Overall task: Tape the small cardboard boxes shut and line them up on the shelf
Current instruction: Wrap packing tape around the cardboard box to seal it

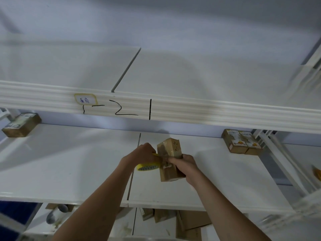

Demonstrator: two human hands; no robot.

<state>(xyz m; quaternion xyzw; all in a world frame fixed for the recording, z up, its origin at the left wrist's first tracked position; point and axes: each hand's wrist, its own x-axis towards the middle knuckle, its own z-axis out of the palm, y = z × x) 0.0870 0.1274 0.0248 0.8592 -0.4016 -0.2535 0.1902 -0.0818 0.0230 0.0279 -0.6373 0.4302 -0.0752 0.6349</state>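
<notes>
Cardboard box, small and brown, is held upright above the middle shelf, between both hands. Right hand grips its lower body; left hand grips a yellow tape roll touching the box's left face. Glossy clear tape already wraps parts of the box, so sealing appears under way, not finished. One box rests far left and a labelled pair far right, well apart; lining up remains. Shelving is smooth white board with a ribbed front rail.
</notes>
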